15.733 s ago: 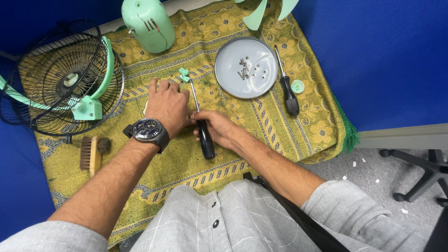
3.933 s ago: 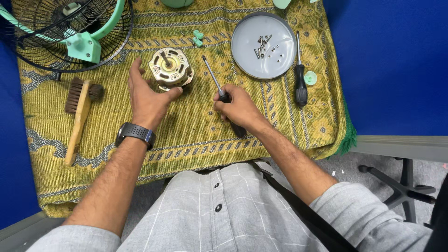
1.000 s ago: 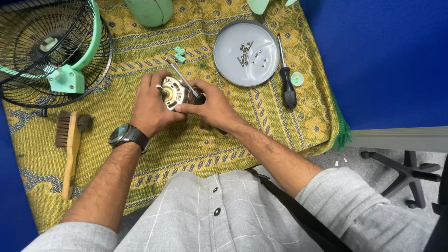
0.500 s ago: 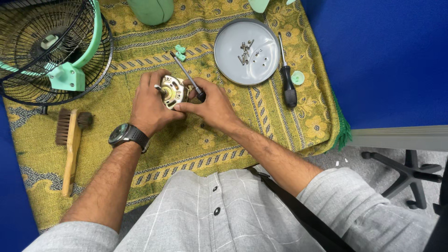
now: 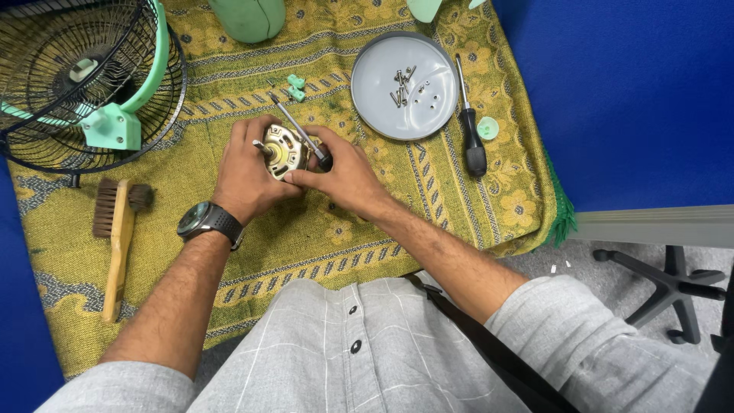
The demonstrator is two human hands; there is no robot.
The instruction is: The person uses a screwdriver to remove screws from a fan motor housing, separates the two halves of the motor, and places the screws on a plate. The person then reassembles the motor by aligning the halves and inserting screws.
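Brass-coloured and bare, the fan motor (image 5: 283,151) sits above the yellow cloth (image 5: 183,222), gripped by the left hand (image 5: 246,172). The right hand (image 5: 344,172) steadies it, fingers closed on a screwdriver (image 5: 300,135). The cage (image 5: 76,76) is off and screws (image 5: 404,82) lie in the grey dish (image 5: 375,92); the motor casing looks unopened.

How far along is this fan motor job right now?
Done: the fan cage lies apart, and loose screws sit in the grey plate. In hand: left hand grips the motor, right hand holds a screwdriver against it. The motor looks unopened.
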